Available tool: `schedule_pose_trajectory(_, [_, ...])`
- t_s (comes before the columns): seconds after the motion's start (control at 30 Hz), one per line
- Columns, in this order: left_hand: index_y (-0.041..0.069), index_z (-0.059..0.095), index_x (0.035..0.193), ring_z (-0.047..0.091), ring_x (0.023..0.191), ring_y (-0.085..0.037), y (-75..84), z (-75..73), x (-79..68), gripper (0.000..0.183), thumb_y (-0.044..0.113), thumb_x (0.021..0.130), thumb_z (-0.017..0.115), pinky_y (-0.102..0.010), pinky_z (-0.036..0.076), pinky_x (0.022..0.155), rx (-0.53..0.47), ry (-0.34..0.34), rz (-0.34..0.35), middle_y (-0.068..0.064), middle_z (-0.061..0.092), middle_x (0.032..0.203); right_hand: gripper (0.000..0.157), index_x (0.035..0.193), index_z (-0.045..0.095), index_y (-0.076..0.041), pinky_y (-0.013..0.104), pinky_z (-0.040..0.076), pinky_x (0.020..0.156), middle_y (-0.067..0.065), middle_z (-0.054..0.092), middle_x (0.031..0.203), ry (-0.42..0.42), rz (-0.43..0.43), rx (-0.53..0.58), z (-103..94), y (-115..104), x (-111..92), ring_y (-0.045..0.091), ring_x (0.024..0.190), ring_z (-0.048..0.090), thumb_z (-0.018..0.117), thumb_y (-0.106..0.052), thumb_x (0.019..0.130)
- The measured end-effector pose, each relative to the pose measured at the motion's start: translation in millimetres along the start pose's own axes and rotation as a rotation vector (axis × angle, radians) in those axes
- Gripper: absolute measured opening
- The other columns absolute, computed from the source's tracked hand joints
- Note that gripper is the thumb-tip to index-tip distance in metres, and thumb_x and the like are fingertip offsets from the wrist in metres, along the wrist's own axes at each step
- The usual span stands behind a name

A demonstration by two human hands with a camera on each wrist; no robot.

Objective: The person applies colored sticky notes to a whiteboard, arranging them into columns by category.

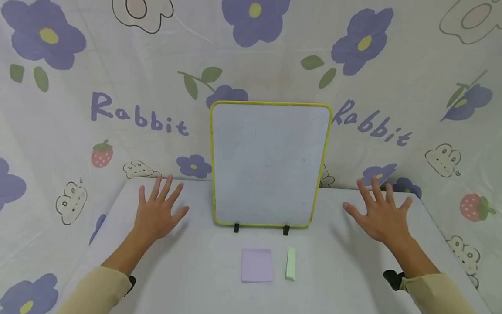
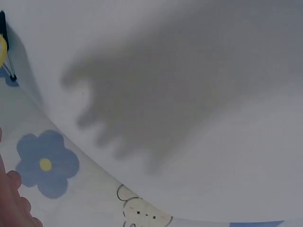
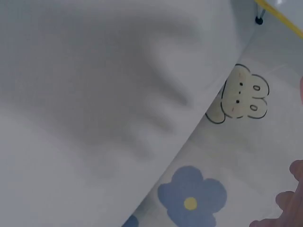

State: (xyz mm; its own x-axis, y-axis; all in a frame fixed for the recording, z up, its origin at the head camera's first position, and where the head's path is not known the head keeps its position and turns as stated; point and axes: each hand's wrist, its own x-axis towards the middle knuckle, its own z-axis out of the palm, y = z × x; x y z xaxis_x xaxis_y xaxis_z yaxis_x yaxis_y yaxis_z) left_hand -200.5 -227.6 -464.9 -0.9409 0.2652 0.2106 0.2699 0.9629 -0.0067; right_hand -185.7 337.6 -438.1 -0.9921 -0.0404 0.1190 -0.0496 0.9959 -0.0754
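The grip of the left hand [image 1: 154, 218] is spread wide, thumb and fingers well apart, with nothing in it; the right hand [image 1: 382, 220] is splayed the same way and likewise bare of any load. Both seem raised off the tabletop [image 1: 196, 283], since a soft shadow [image 2: 156, 94] falls away from each. Holding them flat like this, wide to either side, suits the moment, I judge: it leaves everything in the middle unobstructed. Between and nearer the person lie a square lilac pad [image 1: 256, 266] and, just to its right, a slim pale-green bar [image 1: 290, 264], not touching. The pad would best be taken by its edges, and the bar by a light pinch across its long sides, so that neither knocks the other. Behind them a yellow-framed whiteboard [image 1: 270, 165] is propped on a stand with two black feet [image 1: 236, 228]; I would press on it gently, as it could tip or slide. The tabletop is plain white, a couple of dark specks showing in the left wrist view. Past its edge a pale cloth [image 1: 274, 74] closes off the room, printed with purple flowers, rabbits, strawberries and the word "Rabbit" twice.
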Motion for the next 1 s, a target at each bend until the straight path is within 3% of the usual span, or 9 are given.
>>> schedule_pose_trajectory(0.23, [0.017, 0.039, 0.154, 0.017, 0.15, -0.037, 15.3, 8.3, -12.2, 0.07, 0.053, 0.095, 0.052, -0.071, 0.014, 0.11, -0.025, 0.04, 0.07, -0.012, 0.023, 0.163, 0.088, 0.16, 0.018, -0.019, 0.083, -0.007, 0.099, 0.021, 0.011, 0.164, 0.022, -0.053, 0.018, -1.9, -17, -11, 0.056, 0.144, 0.013, 0.04, -0.071, 0.093])
schedule_pose_trajectory(0.4, [0.017, 0.037, 0.155, 0.018, 0.15, -0.035, 23.3, 6.8, -14.9, 0.071, 0.052, 0.095, 0.053, -0.069, 0.017, 0.111, -0.066, 0.147, 0.124, -0.011, 0.024, 0.163, 0.087, 0.16, 0.021, -0.018, 0.082, -0.006, 0.1, 0.018, 0.01, 0.165, 0.005, -0.089, 0.021, -5.2, -31, -21, 0.052, 0.146, 0.012, 0.041, -0.071, 0.093])
schedule_pose_trajectory(0.53, [0.018, 0.035, 0.156, 0.02, 0.15, -0.034, 31.6, 2.0, -15.8, 0.07, 0.056, 0.098, 0.042, -0.068, 0.016, 0.112, -0.102, 0.252, 0.183, -0.009, 0.024, 0.164, 0.086, 0.16, 0.022, -0.019, 0.081, -0.003, 0.102, 0.018, 0.014, 0.165, -0.008, -0.12, 0.03, -8.2, -41, -29, 0.052, 0.144, 0.018, 0.043, -0.069, 0.094])
schedule_pose_trajectory(0.7, [0.017, 0.035, 0.156, 0.019, 0.15, -0.033, 47.8, -2.9, -18.9, 0.069, 0.059, 0.102, 0.026, -0.067, 0.016, 0.113, -0.131, 0.327, 0.268, -0.009, 0.021, 0.164, 0.087, 0.158, 0.028, -0.013, 0.08, 0.002, 0.103, 0.019, 0.027, 0.161, 0.012, -0.17, 0.032, -9.4, -55, -38, 0.049, 0.14, 0.03, 0.05, -0.066, 0.093])
schedule_pose_trajectory(0.83, [0.017, 0.037, 0.155, 0.021, 0.15, -0.033, 64.4, -2.7, -21.5, 0.066, 0.056, 0.103, 0.028, -0.067, 0.019, 0.112, -0.158, 0.344, 0.34, -0.011, 0.024, 0.163, 0.086, 0.154, 0.036, -0.008, 0.077, 0.009, 0.105, 0.02, 0.037, 0.156, 0.032, -0.195, 0.08, -8.4, -66, -44, 0.046, 0.137, 0.039, 0.063, -0.059, 0.09])
schedule_pose_trajectory(1.0, [0.019, 0.036, 0.156, 0.024, 0.149, -0.032, 86.2, 2.6, -23.7, 0.064, 0.054, 0.103, 0.033, -0.063, 0.021, 0.113, -0.187, 0.307, 0.42, -0.01, 0.026, 0.163, 0.08, 0.149, 0.044, -0.007, 0.069, 0.027, 0.105, 0.019, 0.046, 0.15, 0.029, -0.222, 0.185, -0.1, -79, -48, 0.04, 0.129, 0.052, 0.074, -0.045, 0.086])
